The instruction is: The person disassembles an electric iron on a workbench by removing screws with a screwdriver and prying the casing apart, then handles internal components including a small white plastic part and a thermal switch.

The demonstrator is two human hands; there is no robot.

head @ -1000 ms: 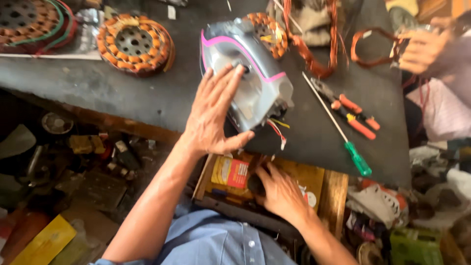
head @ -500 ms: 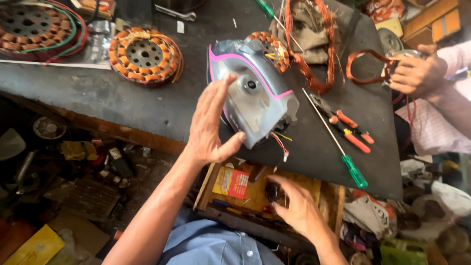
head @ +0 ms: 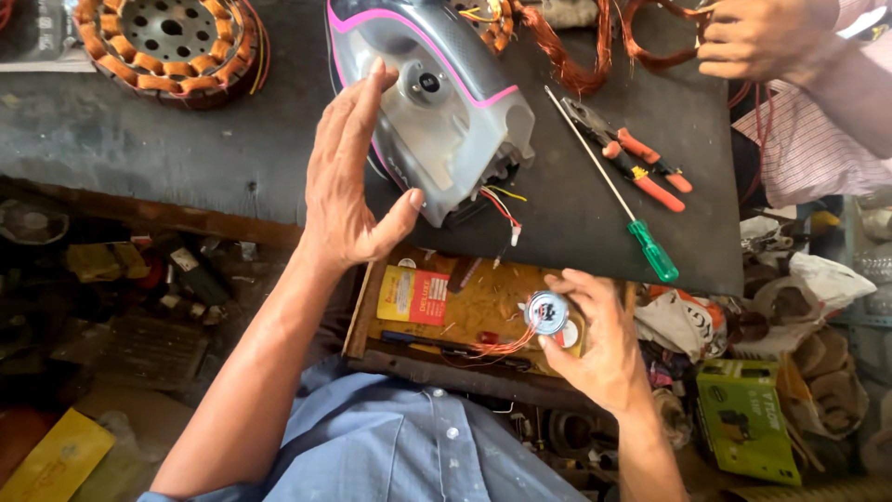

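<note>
A grey and clear plastic clothes iron (head: 437,102) with pink trim lies on the dark workbench (head: 186,158), loose wires hanging from its rear end. My left hand (head: 358,177) rests against its left side, fingers spread, thumb near the rear. My right hand (head: 595,339) is lower, over an open wooden drawer (head: 465,311), and holds a small round silver part (head: 546,312) between fingertips, with thin orange wires trailing from it into the drawer.
A green-handled screwdriver (head: 623,200) and orange-handled pliers (head: 641,167) lie right of the iron. A copper-wound stator (head: 172,42) sits at back left. Copper wire coils (head: 595,46) lie at the back. Another person's hand (head: 762,37) is at top right. Clutter fills the floor below.
My right hand has come up out of the drawer holding the round silver part. My left hand stays on the iron, and the view has closed in on the bench.
</note>
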